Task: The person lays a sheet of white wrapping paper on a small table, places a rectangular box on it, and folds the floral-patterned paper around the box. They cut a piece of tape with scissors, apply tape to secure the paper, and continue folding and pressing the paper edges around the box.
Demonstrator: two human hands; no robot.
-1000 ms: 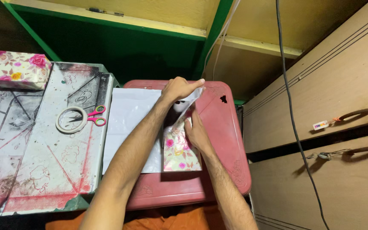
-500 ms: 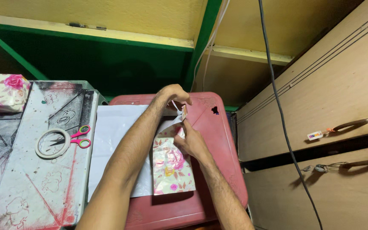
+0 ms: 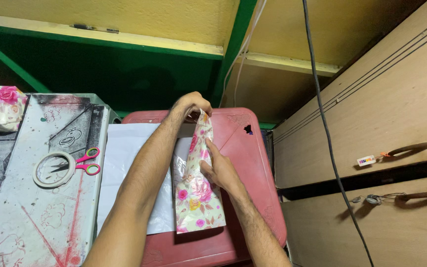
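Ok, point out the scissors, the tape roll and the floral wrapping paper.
scissors (image 3: 88, 161): head view, on the pink handles.
tape roll (image 3: 39, 176): head view, on the ring's left rim.
floral wrapping paper (image 3: 198, 200): head view, on its lower printed face.

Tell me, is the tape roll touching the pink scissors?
Touching. The head view shows the tape roll lying over the blades of the pink scissors, no gap between them.

We have drawn the far flap of floral wrapping paper (image 3: 198, 183), earlier folded low with its white underside showing, up into a tall point pinched by our left hand (image 3: 190, 103), while our right hand (image 3: 218, 170) now presses flat against its side.
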